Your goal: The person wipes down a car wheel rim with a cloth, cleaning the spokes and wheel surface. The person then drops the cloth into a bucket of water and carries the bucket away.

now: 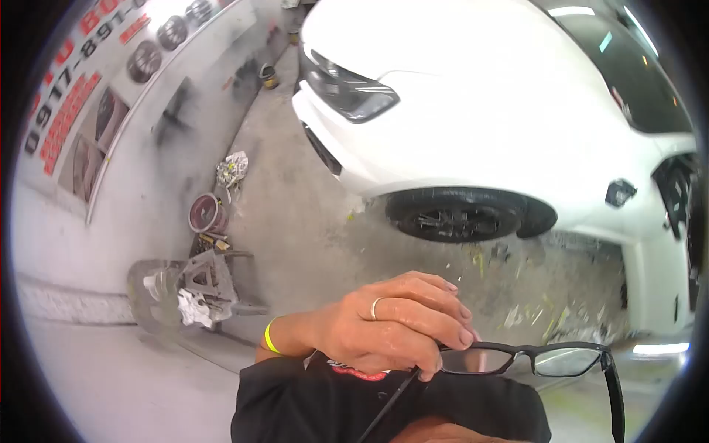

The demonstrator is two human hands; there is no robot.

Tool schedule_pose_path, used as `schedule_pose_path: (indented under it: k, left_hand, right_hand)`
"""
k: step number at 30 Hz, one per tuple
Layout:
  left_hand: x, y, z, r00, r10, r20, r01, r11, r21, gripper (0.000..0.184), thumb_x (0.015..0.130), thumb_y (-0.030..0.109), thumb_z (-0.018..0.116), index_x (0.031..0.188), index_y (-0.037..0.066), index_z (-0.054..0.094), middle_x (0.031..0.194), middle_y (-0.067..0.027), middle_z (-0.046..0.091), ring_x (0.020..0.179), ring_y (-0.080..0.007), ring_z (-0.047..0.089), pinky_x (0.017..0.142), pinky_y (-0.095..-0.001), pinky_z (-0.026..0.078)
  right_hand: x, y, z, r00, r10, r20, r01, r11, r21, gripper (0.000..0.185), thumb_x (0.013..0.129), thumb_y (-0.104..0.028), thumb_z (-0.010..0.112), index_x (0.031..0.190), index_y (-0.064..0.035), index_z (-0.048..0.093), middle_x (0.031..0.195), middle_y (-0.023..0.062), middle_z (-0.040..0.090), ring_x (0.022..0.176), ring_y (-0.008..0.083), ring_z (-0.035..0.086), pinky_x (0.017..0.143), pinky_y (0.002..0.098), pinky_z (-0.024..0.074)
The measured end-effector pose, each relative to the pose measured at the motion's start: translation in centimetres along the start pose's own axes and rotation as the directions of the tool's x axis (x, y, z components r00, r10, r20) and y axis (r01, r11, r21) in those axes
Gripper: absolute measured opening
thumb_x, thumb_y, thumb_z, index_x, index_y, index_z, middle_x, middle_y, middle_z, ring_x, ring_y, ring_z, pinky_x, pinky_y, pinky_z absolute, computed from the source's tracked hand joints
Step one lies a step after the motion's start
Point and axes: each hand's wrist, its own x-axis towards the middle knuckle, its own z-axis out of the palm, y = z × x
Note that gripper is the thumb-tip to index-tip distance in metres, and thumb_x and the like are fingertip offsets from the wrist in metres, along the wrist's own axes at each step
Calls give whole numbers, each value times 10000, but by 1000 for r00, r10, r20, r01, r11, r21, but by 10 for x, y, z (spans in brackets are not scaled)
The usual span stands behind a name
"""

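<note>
My left hand [402, 321] is raised in front of a black shirt [310, 406], with a ring on one finger and a yellow band [270, 336] round the wrist. Its fingers are closed on the left end of black-framed glasses [528, 354], near the hinge. One temple slants down to the left below the fingers; the other hangs down at the right. Both lenses show, the left one close to the fingertips. My right hand is not visible. A patch of skin at the bottom edge sits within the shirt's outline.
A white car [473, 96] with a black front wheel [461, 215] stands ahead. Left of it are a bucket [207, 214], crumpled foil or paper [233, 169], a small stand [207, 280] and a can [269, 76] by the wall [155, 162]. Scraps litter the floor near the car.
</note>
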Motion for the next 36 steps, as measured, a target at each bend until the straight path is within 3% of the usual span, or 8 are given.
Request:
schedule_pose_path:
  k: [13, 18, 20, 21, 23, 28, 33, 36]
  left_hand:
    - [-70, 92, -53, 902, 352, -251, -244, 894, 376, 123, 835, 171, 741, 811, 85, 655, 971, -97, 720, 939, -293, 639, 1042, -598, 317]
    - [-14, 100, -62, 989, 40, -142, -17, 987, 157, 157, 909, 244, 664, 992, 125, 605, 984, -113, 661, 946, -383, 614, 1064, -685, 263]
    - [-9, 98, -81, 954, 160, -252, -137, 985, 106, 211, 963, 319, 567, 1017, 116, 580, 995, -150, 635, 939, -394, 611, 991, -715, 318]
    - [26, 71, -36, 734, 433, -523, -416, 896, 157, 220, 976, 328, 510, 994, 120, 580, 1032, -162, 638, 943, -410, 607, 913, -697, 386]
    - [68, 79, -43, 756, 506, -416, -503, 855, 125, 210, 966, 318, 525, 993, 117, 580, 1040, -171, 641, 954, -411, 609, 919, -684, 392]
    - [89, 128, -79, 964, 141, 226, -162, 983, 81, 189, 942, 294, 561, 990, 111, 579, 1061, -192, 648, 981, -414, 613, 935, -650, 408]
    - [27, 50, -25, 992, 122, 10, -122, 989, 88, 163, 880, 32, 634, 1030, 8, 575, 1055, -140, 697, 1014, -246, 655, 889, -348, 496]
    - [11, 28, -5, 994, -69, -89, 62, 995, -77, 185, 936, 60, 598, 1098, 12, 524, 1073, -141, 686, 1036, -207, 635, 884, -342, 481]
  right_hand:
    - [-17, 31, 3, 999, 52, 0, -52, 996, -79, 661, 909, -584, 476, 1043, 30, 683, 957, 265, 679, 989, 397, 644, 860, 464, 471]
    - [-24, 41, 3, 1000, 28, 6, -27, 996, -88, 679, 907, -591, 473, 1046, 41, 679, 970, 271, 676, 1002, 400, 640, 867, 466, 470]
    - [-28, 44, 2, 1000, 23, 12, -21, 996, -89, 686, 906, -594, 472, 1047, 46, 677, 975, 274, 675, 1008, 402, 639, 870, 467, 470]
    - [-24, 45, 3, 1000, 4, 9, -3, 997, -83, 690, 905, -595, 472, 1047, 48, 676, 978, 275, 674, 1010, 402, 638, 872, 467, 469]
    - [-7, 37, 4, 999, -11, -32, 9, 999, -53, 697, 904, -598, 471, 1049, 52, 674, 983, 277, 673, 1016, 404, 636, 875, 468, 469]
    - [-1, 58, 3, 999, -24, -27, 23, 998, -54, 714, 902, -605, 468, 1052, 64, 670, 996, 283, 670, 1029, 407, 633, 882, 470, 468]
    - [13, 71, -41, 987, -97, -126, 95, 995, -21, 732, 900, -612, 466, 1055, 75, 666, 1009, 289, 667, 1042, 410, 629, 890, 471, 467]
    - [18, 76, -45, 966, -172, -194, 182, 983, 33, 743, 898, -617, 464, 1057, 81, 664, 1016, 292, 666, 1050, 412, 627, 894, 473, 466]
